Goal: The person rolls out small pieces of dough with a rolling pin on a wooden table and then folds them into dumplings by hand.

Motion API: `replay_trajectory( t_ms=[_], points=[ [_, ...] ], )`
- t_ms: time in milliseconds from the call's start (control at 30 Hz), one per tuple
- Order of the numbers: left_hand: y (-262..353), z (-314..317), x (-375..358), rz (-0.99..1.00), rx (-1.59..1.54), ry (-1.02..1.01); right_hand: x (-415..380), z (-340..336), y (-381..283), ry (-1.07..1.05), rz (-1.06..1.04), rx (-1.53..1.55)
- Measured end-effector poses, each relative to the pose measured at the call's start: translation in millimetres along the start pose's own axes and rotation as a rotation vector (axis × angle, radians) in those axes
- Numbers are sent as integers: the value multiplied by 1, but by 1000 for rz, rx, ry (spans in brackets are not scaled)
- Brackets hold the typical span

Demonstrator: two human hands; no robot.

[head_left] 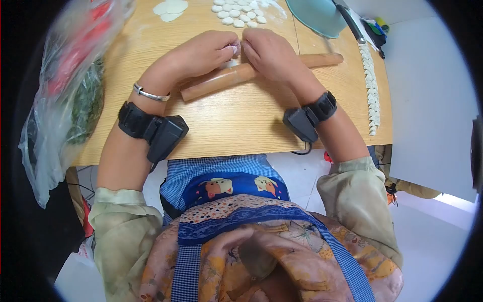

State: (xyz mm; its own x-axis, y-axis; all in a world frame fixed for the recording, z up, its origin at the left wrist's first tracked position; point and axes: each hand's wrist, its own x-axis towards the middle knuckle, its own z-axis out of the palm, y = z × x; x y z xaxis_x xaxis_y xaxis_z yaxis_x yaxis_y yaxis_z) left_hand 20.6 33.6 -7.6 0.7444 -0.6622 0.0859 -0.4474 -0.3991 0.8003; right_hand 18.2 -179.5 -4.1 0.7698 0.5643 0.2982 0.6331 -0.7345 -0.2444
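Observation:
My left hand (pixel 214 53) is closed, its thumb and fingers pinched around a small piece of white dough (pixel 233 49). Close beside it, my right hand (pixel 266 53) has its fingers curled in, and what they grip is hidden. Both hands meet just beyond a wooden rolling pin (pixel 216 83), which lies slanted across the table and passes under my right wrist. Past my knuckles lie several small flattened dough rounds (pixel 238 22). Thin rolled wrappers (pixel 171 7) overlap one another at the far left.
A teal basin (pixel 314 17) stands at the back right, near a black-handled utensil (pixel 350 24). Along the right edge of the wooden table (pixel 226 128) runs a row of shaped dumplings (pixel 371 90). A clear plastic bag (pixel 48 131) with greens (pixel 86 103) covers the left edge.

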Motion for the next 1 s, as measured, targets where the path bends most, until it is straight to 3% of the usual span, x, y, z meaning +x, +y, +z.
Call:
replay_trajectory(
  t_ms=[133, 367, 567, 667, 733, 867, 1000],
  points=[
    [1, -2, 0, -3, 65, -17, 14, 5, 2, 9, 37, -11],
    [4, -1, -3, -81, 34, -49, -31, -2, -17, 70, 91, -19],
    [14, -2, 0, -123, 104, -104, -69, -11, -29, 136, 0, -50],
    [11, 1, -1, -48, 75, -63, -78, -12, -32, 139, -6, -95],
    [6, 7, -1, 0, -244, -41, -79, -11, -33, 142, -6, -113],
    [4, 2, -3, 1, -226, -128, -78, -10, -31, 166, -12, -104],
    [6, -1, -3, 16, 9, -148, -72, -12, -27, 139, -29, -64]
  ],
)
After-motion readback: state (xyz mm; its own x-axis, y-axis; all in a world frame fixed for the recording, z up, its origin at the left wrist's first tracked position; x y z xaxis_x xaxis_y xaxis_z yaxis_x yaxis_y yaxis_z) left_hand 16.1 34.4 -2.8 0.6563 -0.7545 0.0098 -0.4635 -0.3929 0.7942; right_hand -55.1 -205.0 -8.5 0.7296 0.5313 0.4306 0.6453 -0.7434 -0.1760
